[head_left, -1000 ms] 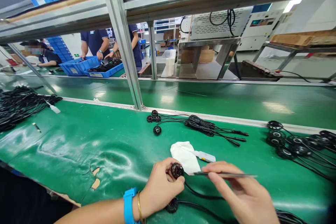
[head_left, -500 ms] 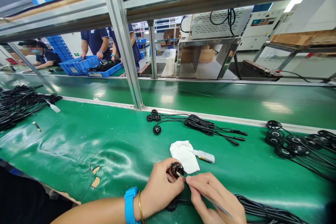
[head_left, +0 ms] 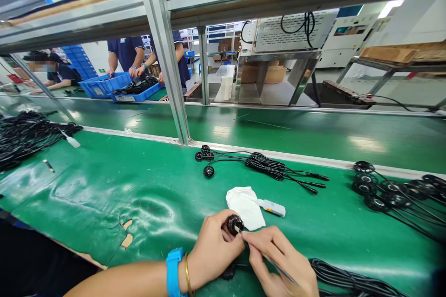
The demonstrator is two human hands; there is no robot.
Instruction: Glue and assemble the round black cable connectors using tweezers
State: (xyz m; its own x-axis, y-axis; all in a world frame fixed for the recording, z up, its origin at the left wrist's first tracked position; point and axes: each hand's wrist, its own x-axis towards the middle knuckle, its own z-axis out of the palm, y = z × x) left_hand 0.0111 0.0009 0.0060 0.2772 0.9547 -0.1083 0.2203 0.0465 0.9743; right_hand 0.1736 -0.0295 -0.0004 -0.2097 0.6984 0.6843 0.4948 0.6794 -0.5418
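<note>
My left hand [head_left: 213, 249] is closed around a small round black part [head_left: 235, 224] with a cable, held just above the green bench mat [head_left: 114, 190]. My right hand [head_left: 278, 262] pinches thin metal tweezers [head_left: 275, 265] whose tip touches the face of that part. A white cloth [head_left: 245, 206] and a small white pen-like tool [head_left: 272, 207] lie just beyond my hands. A black cable coil [head_left: 348, 279] runs along the near edge by my right hand. A blue wristband and a gold bangle sit on my left wrist.
A bundled cable set with round black heads [head_left: 258, 164] lies mid-bench. More black round parts [head_left: 386, 191] are piled at right, a heap of black cables [head_left: 24, 135] at left. A metal post [head_left: 165, 55] rises ahead. People work at blue bins [head_left: 118, 87] across the conveyor.
My right hand turned the tweezers from lying level and pointing right to pointing their tip into the black part. My left hand stayed put.
</note>
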